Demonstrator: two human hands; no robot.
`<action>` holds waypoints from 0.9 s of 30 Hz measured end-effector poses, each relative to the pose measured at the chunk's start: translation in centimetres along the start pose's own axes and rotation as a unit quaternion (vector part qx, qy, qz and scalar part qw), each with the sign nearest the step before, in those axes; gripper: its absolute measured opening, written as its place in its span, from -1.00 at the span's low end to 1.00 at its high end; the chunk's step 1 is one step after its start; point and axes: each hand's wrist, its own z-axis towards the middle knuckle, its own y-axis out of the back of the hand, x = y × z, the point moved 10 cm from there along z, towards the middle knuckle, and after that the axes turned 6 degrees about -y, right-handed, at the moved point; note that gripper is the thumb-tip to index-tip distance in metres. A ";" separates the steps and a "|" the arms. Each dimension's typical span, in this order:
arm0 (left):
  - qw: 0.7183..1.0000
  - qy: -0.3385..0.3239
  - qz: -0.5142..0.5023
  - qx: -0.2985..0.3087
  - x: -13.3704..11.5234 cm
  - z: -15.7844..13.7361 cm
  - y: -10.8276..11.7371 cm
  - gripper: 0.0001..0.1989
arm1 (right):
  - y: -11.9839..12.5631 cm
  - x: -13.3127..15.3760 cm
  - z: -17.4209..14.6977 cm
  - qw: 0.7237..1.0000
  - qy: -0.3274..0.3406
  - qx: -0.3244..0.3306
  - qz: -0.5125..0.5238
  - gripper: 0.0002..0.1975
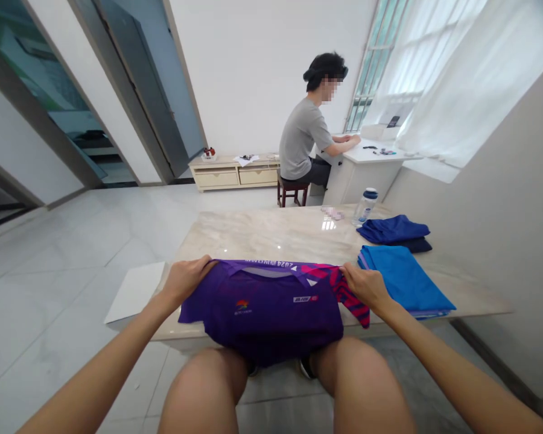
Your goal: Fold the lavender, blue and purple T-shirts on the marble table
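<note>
A purple T-shirt (271,313) with a pink-and-navy patterned sleeve is stretched between my two hands, its neckline toward the far side. My left hand (189,278) pinches one shoulder of it, while my right hand (364,283) grips the other shoulder beside the patterned sleeve. The lower part of the shirt hangs over the near table edge, above my knees. To the right of my right hand lies a folded bright blue garment (402,277), and behind it a dark blue garment (393,229) rests on the table.
The shiny marble-patterned table (244,232) carries a clear water bottle (365,207) at the far right. Beyond it a person (303,132) in grey sits on a stool at a white desk (375,157). A low cabinet (235,173) stands along the wall.
</note>
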 end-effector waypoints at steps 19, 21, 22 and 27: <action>0.994 0.065 0.013 0.084 6.7 24.0 -20.5 -0.52 | -16.2 1.3 25.5 0.988 -0.071 0.101 -0.092 -0.54; 0.998 0.059 -0.006 0.024 5.9 23.6 -19.4 -0.61 | -15.2 1.8 25.8 0.994 -0.066 0.047 -0.068 -0.61; 0.999 0.047 -0.011 -0.002 5.2 22.7 -18.5 -0.64 | -14.3 2.2 25.4 0.997 -0.060 0.016 -0.051 -0.62; 0.997 0.030 -0.060 -0.034 2.0 11.4 -14.1 -0.71 | -9.1 4.8 16.4 0.996 0.006 -0.073 0.042 -0.66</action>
